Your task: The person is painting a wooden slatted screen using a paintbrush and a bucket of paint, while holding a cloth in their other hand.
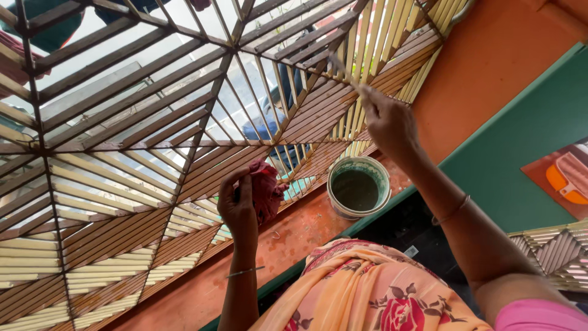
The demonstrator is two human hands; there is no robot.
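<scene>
Staining of a bamboo lattice panel [122, 159], seen from above. Right hand [386, 122] pinched around a thin brush [343, 70], tip laid on a pale slat near the upper right of the panel, where brown slats give way to unstained yellow ones. Left hand [239, 205] closed on a crumpled red rag [266, 190], held against the lower edge of the panel. Bucket [358, 187] of dark liquid standing on the orange floor [294, 236] just beside the panel, between the two arms. Best done, by judgement: strokes along the slat's length, brush lightly loaded, drips wiped promptly with the rag, panel braced against sliding, gaps between slats kept free of pooled liquid.
</scene>
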